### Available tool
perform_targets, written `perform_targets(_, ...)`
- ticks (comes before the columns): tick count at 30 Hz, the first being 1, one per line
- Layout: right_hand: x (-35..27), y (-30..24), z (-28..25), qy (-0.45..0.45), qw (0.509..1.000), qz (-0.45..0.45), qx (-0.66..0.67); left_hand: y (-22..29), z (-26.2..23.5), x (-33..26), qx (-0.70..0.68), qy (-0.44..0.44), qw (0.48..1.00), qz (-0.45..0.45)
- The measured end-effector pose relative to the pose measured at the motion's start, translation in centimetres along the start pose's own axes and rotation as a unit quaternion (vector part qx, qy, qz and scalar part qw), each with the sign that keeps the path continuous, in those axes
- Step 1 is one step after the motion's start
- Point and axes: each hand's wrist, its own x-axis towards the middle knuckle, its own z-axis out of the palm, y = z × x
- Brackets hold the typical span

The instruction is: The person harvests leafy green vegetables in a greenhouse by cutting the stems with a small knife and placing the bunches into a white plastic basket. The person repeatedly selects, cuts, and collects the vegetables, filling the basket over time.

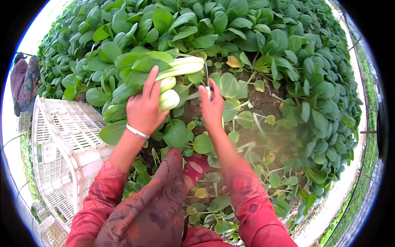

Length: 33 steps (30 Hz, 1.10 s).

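Note:
My left hand (145,108), with a silver bangle at the wrist, is closed round several heads of bok choy (183,68). Their pale stem ends point to the right, and their green leaves spread out to the left. In my right hand (212,109) is a knife (207,73), its thin blade pointing away from me. The blade stands right beside the cut-looking end of the uppermost head; whether it touches is hard to tell. Part of the knife's handle is hidden in my fingers.
A white plastic crate (76,144) stands at the left. Dense bok choy plants (263,24) grow ahead and to the right. Loose leaves (220,202) lie on the soil (263,105) around my foot (193,168). Dark clothing (25,80) hangs at the far left.

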Motion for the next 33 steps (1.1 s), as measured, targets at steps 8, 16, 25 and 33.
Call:
perform_targets(8, -9.4, -8.9, -6.5, 0.116, 0.982, -0.088, -0.123, 3.4, -3.9, -3.2, -0.084, 0.197, 0.975, 0.067)
perform_targets(16, -14.0, -14.5, -10.9, 0.157, 0.964, -0.041, 0.209, 4.2, -8.2, -7.1, -0.157, 0.297, 0.939, 0.076)
perform_targets(25, -18.7, -22.4, -10.9, -0.116, 0.972, 0.06, 0.196, 2.9, -11.3, -10.2, -0.151, 0.336, 0.918, 0.15)
perform_targets(33, -22.2, -25.9, -13.1, -0.105, 0.992, 0.053, -0.04, 2.1, -11.4, -11.9, -0.181, 0.36, 0.896, 0.185)
